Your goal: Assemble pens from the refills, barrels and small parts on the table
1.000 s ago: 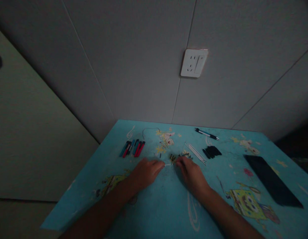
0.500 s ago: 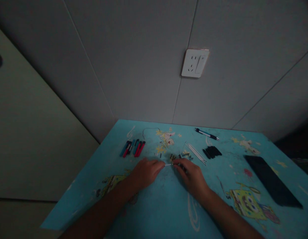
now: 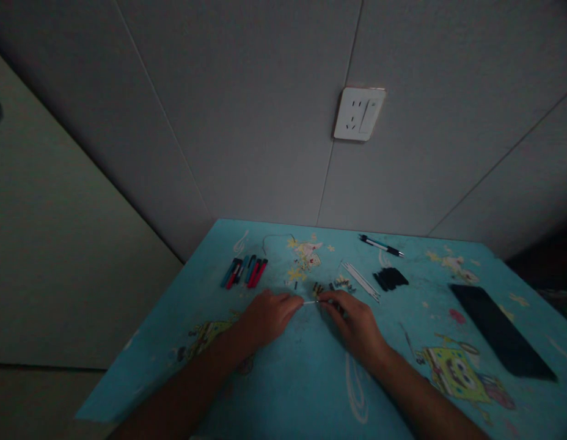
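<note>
My left hand (image 3: 268, 315) and my right hand (image 3: 352, 321) rest on a light blue cartoon-printed table (image 3: 292, 379), fingertips almost meeting. Between them both pinch a thin white pen refill (image 3: 310, 302). Just beyond the fingertips lies a scatter of small dark pen parts (image 3: 332, 286). A bundle of white refills (image 3: 360, 281) lies to the right of them, then a heap of black pen pieces (image 3: 390, 278).
Several red, blue and black pen barrels (image 3: 245, 272) lie at the back left. An assembled pen (image 3: 380, 245) sits near the wall. A black phone (image 3: 497, 332) lies at the right. A white wall socket (image 3: 359, 113) is above the table.
My right hand has shifted slightly left, closing on the refill's right end. The left hand has stayed in place.
</note>
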Action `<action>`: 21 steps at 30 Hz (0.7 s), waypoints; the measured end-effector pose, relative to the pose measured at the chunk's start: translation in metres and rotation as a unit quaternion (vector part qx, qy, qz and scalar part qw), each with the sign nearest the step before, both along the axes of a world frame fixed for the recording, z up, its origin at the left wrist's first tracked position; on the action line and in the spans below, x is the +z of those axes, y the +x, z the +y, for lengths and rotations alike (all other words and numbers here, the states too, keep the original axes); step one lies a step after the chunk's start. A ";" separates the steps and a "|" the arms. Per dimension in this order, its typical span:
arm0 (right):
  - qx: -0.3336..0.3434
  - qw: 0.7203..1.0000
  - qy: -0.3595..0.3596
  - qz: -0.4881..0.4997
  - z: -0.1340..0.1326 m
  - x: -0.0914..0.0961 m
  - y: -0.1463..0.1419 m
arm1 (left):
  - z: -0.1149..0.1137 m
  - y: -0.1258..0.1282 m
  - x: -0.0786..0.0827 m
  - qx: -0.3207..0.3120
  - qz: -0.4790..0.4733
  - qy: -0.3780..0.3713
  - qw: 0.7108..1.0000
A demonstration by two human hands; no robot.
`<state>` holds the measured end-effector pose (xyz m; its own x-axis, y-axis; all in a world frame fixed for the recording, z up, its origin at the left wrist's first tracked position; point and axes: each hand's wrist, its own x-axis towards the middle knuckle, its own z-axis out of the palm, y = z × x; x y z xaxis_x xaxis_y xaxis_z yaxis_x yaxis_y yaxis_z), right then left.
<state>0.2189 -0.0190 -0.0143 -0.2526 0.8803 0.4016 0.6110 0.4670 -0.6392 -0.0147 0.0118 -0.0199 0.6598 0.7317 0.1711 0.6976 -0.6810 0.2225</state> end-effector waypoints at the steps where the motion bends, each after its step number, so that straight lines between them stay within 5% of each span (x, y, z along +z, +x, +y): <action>1: 0.002 1.000 0.000 -0.001 0.000 0.000 0.000 | 0.000 0.000 0.000 -0.001 0.001 -0.002 1.000; 21: 0.109 0.993 0.005 -0.050 -0.008 0.000 -0.009 | -0.010 0.006 0.003 -0.044 0.014 0.001 0.999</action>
